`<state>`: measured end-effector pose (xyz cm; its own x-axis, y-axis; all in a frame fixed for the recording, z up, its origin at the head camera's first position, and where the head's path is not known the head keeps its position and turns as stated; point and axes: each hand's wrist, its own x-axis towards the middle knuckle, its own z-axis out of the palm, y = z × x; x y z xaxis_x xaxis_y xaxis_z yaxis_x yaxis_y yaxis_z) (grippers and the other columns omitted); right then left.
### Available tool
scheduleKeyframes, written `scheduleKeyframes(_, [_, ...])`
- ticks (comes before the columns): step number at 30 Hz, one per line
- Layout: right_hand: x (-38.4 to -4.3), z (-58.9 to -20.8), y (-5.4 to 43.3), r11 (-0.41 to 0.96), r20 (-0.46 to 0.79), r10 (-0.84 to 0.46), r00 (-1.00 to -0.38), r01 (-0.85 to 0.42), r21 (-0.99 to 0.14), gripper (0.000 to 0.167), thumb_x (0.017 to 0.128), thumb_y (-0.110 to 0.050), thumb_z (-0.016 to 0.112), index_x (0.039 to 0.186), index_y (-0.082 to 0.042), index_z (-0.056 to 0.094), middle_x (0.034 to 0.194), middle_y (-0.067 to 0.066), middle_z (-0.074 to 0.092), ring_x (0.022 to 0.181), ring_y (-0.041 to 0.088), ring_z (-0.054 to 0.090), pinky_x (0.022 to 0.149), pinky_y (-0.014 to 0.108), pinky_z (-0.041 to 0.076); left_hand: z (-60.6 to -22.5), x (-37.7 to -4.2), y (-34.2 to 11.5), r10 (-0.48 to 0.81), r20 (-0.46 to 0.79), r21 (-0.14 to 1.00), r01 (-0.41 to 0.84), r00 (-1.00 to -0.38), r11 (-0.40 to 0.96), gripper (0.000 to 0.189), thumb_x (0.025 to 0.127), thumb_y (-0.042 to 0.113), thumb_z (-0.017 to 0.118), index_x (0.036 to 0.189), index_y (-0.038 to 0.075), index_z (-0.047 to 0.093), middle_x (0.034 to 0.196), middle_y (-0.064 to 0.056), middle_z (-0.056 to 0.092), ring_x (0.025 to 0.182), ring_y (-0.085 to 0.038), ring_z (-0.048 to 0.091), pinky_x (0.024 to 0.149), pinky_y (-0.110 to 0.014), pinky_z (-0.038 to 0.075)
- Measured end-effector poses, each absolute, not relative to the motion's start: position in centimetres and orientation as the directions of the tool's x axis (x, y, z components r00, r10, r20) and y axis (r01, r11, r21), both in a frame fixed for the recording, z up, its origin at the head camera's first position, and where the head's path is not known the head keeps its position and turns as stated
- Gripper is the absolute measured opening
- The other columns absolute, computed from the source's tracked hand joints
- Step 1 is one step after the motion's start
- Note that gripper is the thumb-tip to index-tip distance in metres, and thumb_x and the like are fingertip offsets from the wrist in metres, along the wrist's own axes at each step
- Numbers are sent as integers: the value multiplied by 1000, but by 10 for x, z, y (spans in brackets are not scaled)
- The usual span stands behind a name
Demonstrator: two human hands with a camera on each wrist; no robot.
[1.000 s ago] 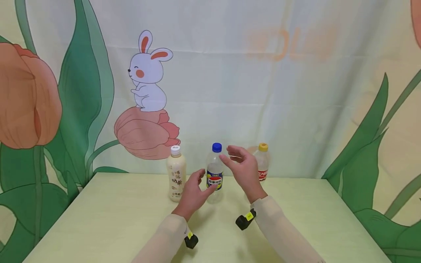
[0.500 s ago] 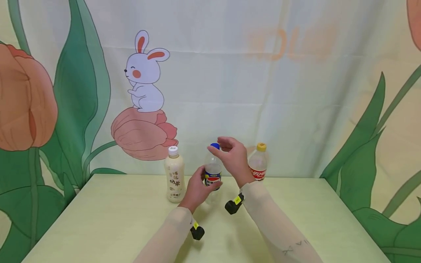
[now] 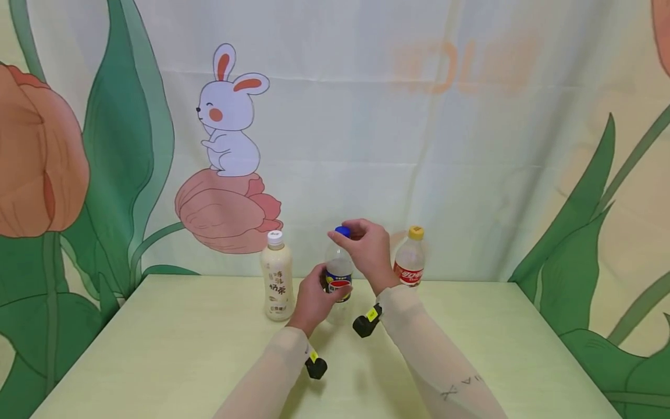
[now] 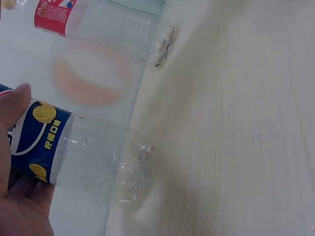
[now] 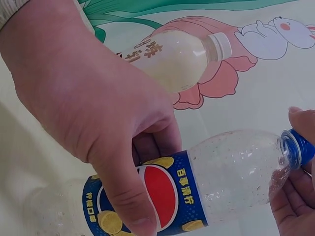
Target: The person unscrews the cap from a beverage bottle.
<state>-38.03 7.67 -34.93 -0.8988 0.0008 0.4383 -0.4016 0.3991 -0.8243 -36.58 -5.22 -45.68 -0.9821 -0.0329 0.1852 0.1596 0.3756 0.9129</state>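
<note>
A clear plastic soda bottle (image 3: 337, 255) with a blue label stands upright on the table in the head view. My left hand (image 3: 313, 301) grips it round the label. In the right wrist view the thumb of that left hand (image 5: 106, 118) lies across the label. My right hand (image 3: 371, 250) pinches the bottle's blue cap (image 3: 342, 230) from the right. The cap (image 5: 301, 147) sits on the bottle neck, partly covered by the right fingers (image 5: 290, 201). The see-through lower part of the bottle (image 4: 98, 157) shows in the left wrist view, its base at the table.
To the left stands a cream milk-tea bottle (image 3: 277, 279) with a white cap. A clear bottle (image 3: 410, 262) with a red label and yellow cap stands to the right, partly behind the right arm. A printed curtain (image 3: 335, 128) hangs behind the pale table (image 3: 183, 349).
Both hands have come to the blue-capped bottle. The left closed round its label, and the right moved left onto the cap and now pinches it.
</note>
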Motion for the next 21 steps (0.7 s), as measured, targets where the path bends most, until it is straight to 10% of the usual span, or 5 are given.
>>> scheduleKeyframes(21, [-378,-351,74,431,471,1,-882,-424,-797,38,84,-39,85,109,-11,77,98,6,78,89,21,74,84,39,63,-471,-374,-57,-33,249,898,218,-968,382,70,86,37,84,143,13,52,137,-11,66,125,-29,65,109,-48,52])
